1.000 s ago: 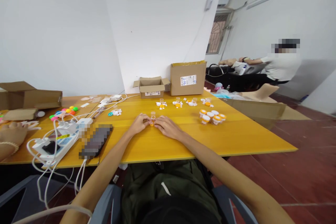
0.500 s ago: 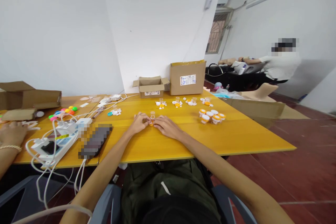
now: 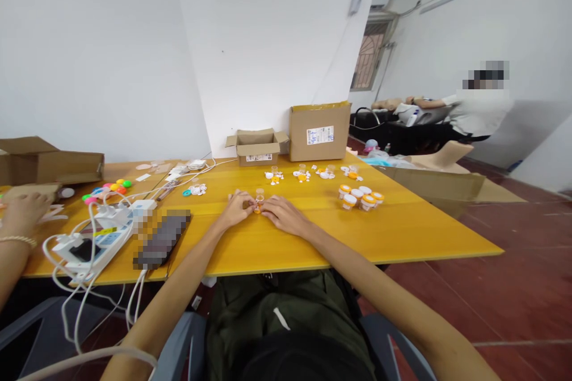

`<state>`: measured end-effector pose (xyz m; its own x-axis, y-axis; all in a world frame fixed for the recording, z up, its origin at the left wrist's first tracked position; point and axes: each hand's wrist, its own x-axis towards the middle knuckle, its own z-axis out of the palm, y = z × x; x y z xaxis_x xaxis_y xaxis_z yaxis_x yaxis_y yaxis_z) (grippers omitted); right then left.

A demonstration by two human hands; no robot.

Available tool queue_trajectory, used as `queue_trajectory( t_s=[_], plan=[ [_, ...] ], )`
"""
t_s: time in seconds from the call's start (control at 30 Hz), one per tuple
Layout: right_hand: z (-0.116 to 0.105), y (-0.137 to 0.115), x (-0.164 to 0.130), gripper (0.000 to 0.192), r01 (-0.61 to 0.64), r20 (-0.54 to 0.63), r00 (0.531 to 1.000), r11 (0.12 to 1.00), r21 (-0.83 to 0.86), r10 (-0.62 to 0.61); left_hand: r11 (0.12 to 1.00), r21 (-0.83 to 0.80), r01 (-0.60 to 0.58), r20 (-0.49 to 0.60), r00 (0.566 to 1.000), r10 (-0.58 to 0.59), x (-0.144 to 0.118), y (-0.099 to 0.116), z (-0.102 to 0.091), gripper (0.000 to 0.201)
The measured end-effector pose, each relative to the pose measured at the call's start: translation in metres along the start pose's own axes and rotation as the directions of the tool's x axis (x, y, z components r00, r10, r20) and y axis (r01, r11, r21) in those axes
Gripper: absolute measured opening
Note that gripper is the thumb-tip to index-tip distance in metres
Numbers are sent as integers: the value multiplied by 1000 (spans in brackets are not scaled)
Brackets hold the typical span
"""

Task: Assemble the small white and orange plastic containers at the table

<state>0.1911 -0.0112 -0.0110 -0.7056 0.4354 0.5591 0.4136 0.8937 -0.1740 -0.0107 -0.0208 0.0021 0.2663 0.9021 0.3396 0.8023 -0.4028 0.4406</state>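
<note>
Nearest the camera, both hands rest on the yellow tabletop (image 3: 402, 232). The left hand (image 3: 236, 209) and right hand (image 3: 283, 214) meet around a small clear vial (image 3: 258, 199) with an orange base, fingers pinched narrow on it from either side. Right of that sits a cluster of capped vials (image 3: 361, 197). Farther back there's a row of loose vial parts (image 3: 308, 174), then two cardboard boxes (image 3: 319, 131) by the wall.

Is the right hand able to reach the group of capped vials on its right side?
Probably yes. The right hand rests on the table, and only bare tabletop lies between it and the capped vials. It seems busy with a small vial now.
</note>
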Motion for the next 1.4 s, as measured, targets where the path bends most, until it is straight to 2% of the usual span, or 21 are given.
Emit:
queue_trajectory(
  t_s=[0.13,0.37,0.57,0.83,1.1,1.4],
  plan=[
    [-1,-1,0,21,-6,5,1000,1000,7,6,1000,9,-7,2,1000,7,0,1,0,14],
    [-2,4,-2,14,-74,-65,995,997,-10,74,1000,-7,-12,-19,1000,12,-1,1,-1,13],
    [-4,4,-3,7,-61,-27,998,998,-13,60,1000,5,-12,-35,999,12,-2,3,-3,18],
    [0,9,-3,10,-42,-20,999,998,49,43,999,38,-2,3,1000,2,-6,5,-2,19],
    [-2,11,-2,13,-41,-64,997,996,85,46,999,35,-22,26,999,21,-6,4,-2,14],
    [0,10,0,14,-33,-114,992,991,129,48,997,-2,-78,77,994,77,-8,6,-3,18]
  ],
)
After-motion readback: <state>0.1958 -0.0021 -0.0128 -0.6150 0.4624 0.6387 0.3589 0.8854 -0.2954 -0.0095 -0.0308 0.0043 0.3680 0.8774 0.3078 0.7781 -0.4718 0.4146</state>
